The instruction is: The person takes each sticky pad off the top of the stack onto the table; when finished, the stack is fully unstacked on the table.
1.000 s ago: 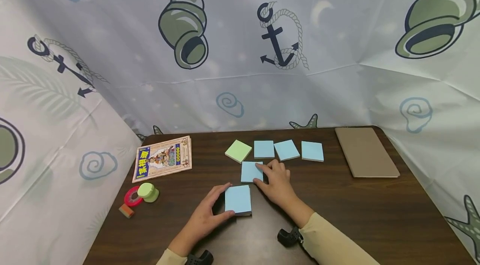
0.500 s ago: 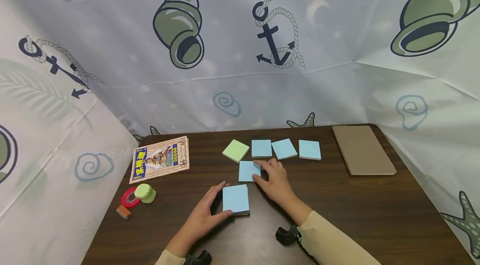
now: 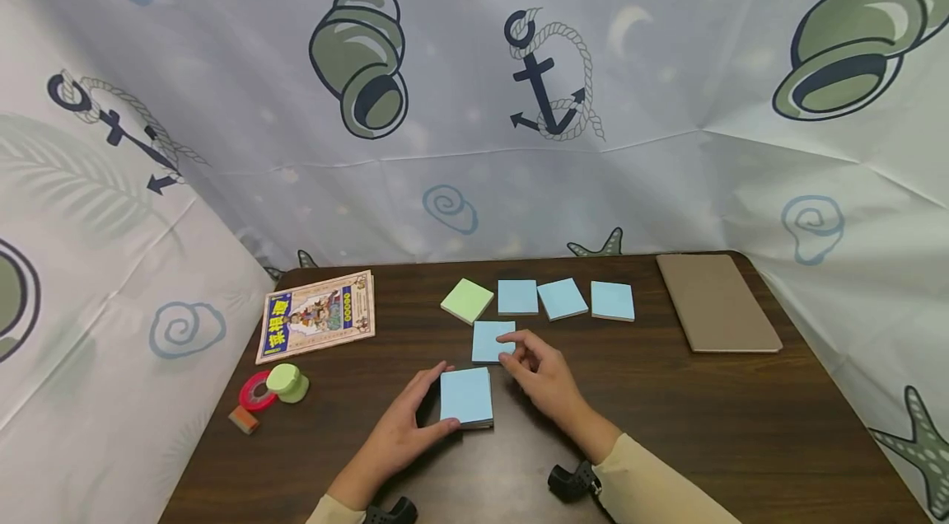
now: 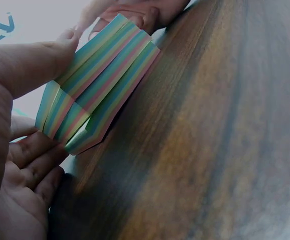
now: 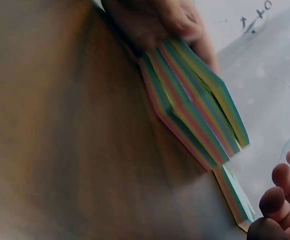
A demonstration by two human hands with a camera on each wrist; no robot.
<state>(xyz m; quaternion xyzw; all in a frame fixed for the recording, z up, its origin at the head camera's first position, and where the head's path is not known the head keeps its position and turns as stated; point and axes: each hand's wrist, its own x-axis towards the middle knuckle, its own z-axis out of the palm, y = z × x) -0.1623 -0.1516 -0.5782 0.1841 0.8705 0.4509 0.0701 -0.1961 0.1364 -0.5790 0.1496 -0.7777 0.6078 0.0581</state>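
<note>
A stack of several sticky-note pads [image 3: 466,396] with a blue top lies on the table near its middle. My left hand [image 3: 404,425] holds its left side, thumb at the front corner and fingers at the back. Striped layers of the stack [image 4: 94,95] show in the left wrist view between thumb and fingers. Just behind the stack lies a single blue sticky-note pad [image 3: 486,341]. My right hand [image 3: 550,382] hovers at that pad's right edge with loosely bent fingers, the index fingertip overlapping it. The right wrist view shows these fingers [image 5: 287,175] with nothing between them.
Along the back lie a green pad [image 3: 467,300] and three blue pads [image 3: 517,297]. A brown notebook [image 3: 719,301] is at the back right, booklets [image 3: 319,316] at the back left. A red tape roll [image 3: 255,390], a green round container [image 3: 287,382] and an orange-grey block [image 3: 243,419] sit left.
My right fingers have loosened from the single pad and drawn slightly back to the right. The left hand and the stack stay in place; the head view shifts a little.
</note>
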